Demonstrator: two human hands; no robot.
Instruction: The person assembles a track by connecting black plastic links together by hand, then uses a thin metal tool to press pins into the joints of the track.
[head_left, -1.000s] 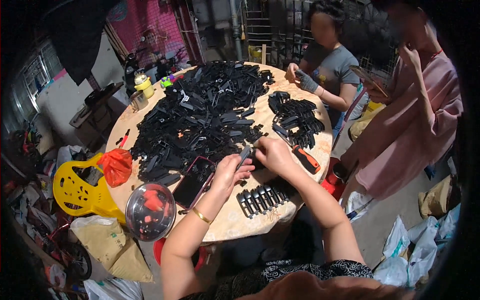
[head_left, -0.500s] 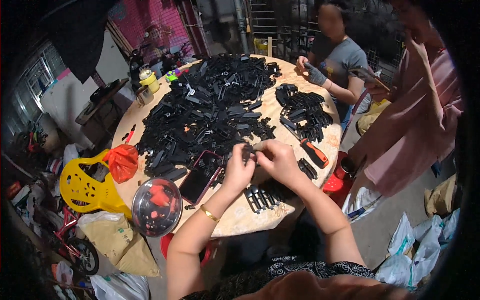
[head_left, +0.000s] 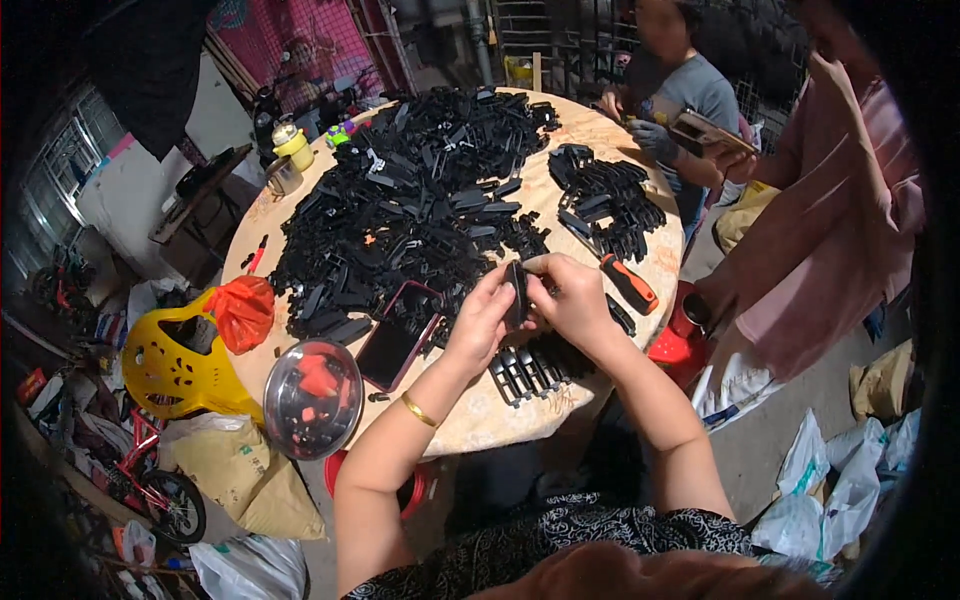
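Between my two hands, over the near part of the table, is a slim black plastic part (head_left: 516, 288), tilted nearly upright. My left hand (head_left: 482, 322) wraps its fingers and thumb around one side of it. From the other side, my right hand (head_left: 572, 300) pinches it; some of those fingertips are hidden. Just below my hands lies a row of black plastic pieces (head_left: 528, 374), side by side near the table edge. Beyond my hands spreads a large heap of loose black plastic parts (head_left: 400, 215).
On the round wooden table (head_left: 480, 430) lie a phone (head_left: 396, 342), an orange-handled screwdriver (head_left: 630, 285), a clear bowl with red fruit (head_left: 313, 398) and a red plastic bag (head_left: 243, 312). A co-worker's gloved hand (head_left: 655, 142) is across the table; another person in pink (head_left: 800, 270) stands right.
My hands have turned the black part up, so more of it shows. The co-worker's gloved hand has come lower, and the standing person's held device has shifted left.
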